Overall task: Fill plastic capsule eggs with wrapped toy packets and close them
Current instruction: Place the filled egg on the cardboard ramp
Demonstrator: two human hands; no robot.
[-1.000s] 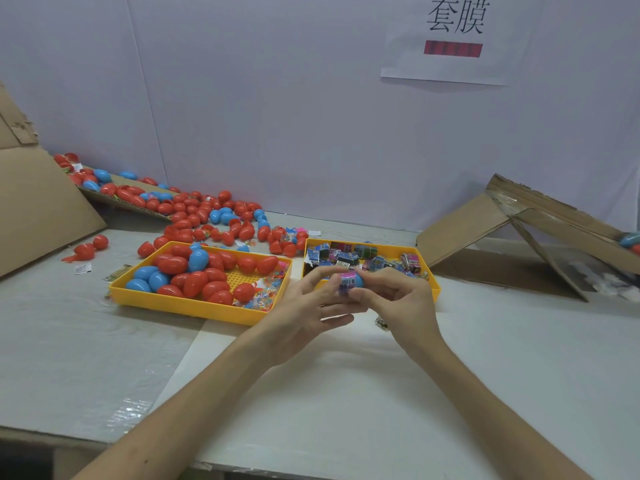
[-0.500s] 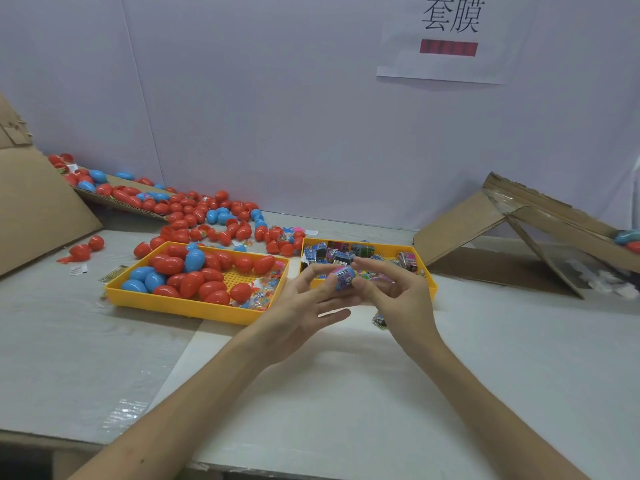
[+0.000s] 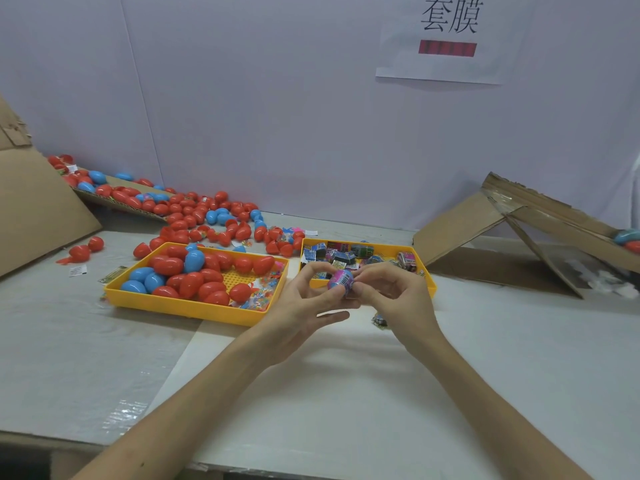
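Since a second ago, the capsule egg has been turned and bared, and its barcode is now shown; closing is judged done. It is pinched between fingertips of the left hand and right hand, the left hand's lower fingers spread, just before the packet tray. Loose eggs are scattered left of that tray.

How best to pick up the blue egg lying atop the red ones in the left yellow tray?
Probably from above, pinching the blue egg across its narrower width: it lies on top of the red eggs, upper side bare, neighbours crowding its flanks.
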